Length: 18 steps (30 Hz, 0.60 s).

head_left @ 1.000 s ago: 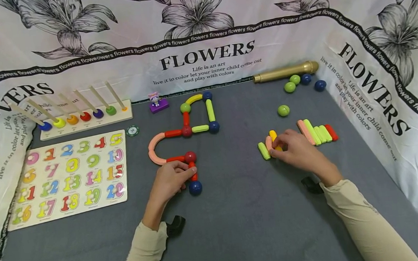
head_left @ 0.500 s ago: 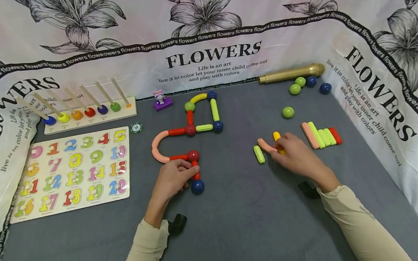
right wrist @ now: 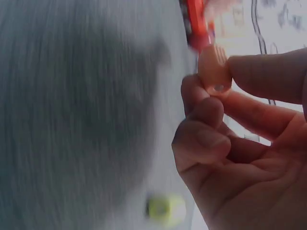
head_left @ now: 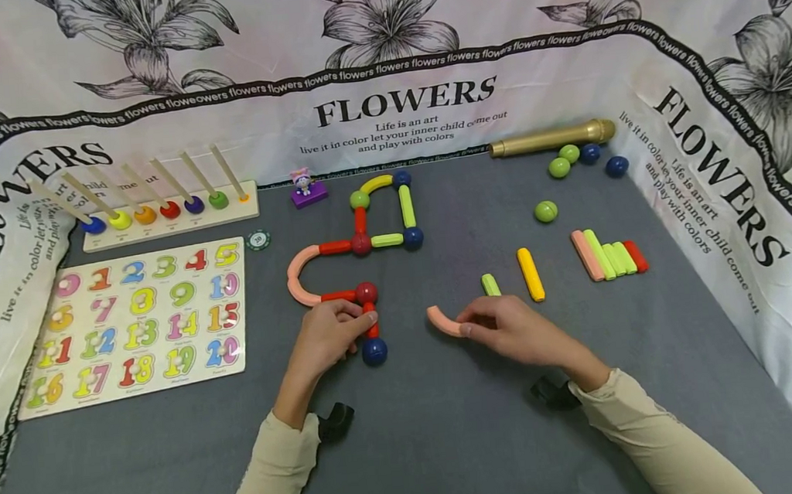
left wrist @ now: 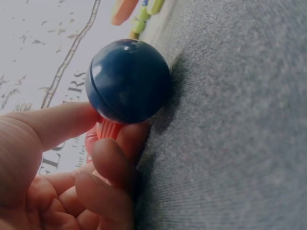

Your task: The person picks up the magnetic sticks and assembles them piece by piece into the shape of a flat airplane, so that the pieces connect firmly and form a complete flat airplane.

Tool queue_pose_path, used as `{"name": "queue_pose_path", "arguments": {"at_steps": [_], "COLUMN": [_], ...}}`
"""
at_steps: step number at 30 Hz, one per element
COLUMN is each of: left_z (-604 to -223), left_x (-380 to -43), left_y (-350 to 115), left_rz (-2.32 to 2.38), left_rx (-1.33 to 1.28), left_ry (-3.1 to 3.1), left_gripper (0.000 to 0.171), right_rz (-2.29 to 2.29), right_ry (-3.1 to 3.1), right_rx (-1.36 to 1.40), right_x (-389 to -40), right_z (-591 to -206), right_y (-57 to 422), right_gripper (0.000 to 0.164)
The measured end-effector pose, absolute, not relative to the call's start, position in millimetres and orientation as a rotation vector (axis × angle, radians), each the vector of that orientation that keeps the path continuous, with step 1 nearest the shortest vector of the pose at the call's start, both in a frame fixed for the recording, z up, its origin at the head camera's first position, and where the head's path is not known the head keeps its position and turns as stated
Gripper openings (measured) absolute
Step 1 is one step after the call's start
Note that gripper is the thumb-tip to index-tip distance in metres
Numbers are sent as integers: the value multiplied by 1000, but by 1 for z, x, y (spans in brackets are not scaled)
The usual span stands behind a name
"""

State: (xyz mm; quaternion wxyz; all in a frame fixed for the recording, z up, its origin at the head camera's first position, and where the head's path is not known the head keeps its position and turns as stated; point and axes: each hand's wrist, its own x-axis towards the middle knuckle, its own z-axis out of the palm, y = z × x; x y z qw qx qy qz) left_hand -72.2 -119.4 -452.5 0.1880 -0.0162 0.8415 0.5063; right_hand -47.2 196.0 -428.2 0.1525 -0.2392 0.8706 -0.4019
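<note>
My left hand (head_left: 322, 338) pinches a short red rod (head_left: 372, 323) at the near end of a figure made of magnetic rods and balls. A blue ball (left wrist: 129, 81) caps that rod, and a red ball (head_left: 366, 293) sits at its other end. From there the figure runs through a curved peach side (head_left: 297, 278) up to a loop with a green ball (head_left: 360, 199). My right hand (head_left: 521, 330) holds a curved peach rod (head_left: 444, 321) by one end between thumb and fingers, its free end pointing toward the figure. The right wrist view shows the held rod's end face (right wrist: 218, 87).
Beyond the right hand lie a green rod (head_left: 490, 284) and a yellow rod (head_left: 530, 274). Further right are a row of rods (head_left: 606, 255), several loose balls (head_left: 545, 211) and a gold microphone (head_left: 548, 140). On the left stand a number board (head_left: 154, 324) and a peg stacker (head_left: 172, 237).
My right hand has drawn the curved peach rod away from the yellow and green rods, leftward and nearer, toward the figure. The left hand keeps its grip in place.
</note>
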Motion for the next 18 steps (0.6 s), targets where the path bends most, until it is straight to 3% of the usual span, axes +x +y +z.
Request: {"name": "queue_pose_path", "arguments": {"at_steps": [4,10,18], "left_z": [-453,-455,-454], "left_x": [-71,-71,-72], "left_y": [-120,-120,-121], "left_rz": [1426,1426,1433], "left_rx": [-47,-34,-22], "left_ry": [2372,2382,2388], "left_gripper": [32,30,28], "right_rz": [-1160,-1157,-1128], "right_ry": [2360,2226,2209], "right_rx": [-815,-1023,-957], "right_x": [-42,-44,-45], "right_z": [-437,-485,-509], "right_y": [176,160,144], "right_gripper": [14,21,19]}}
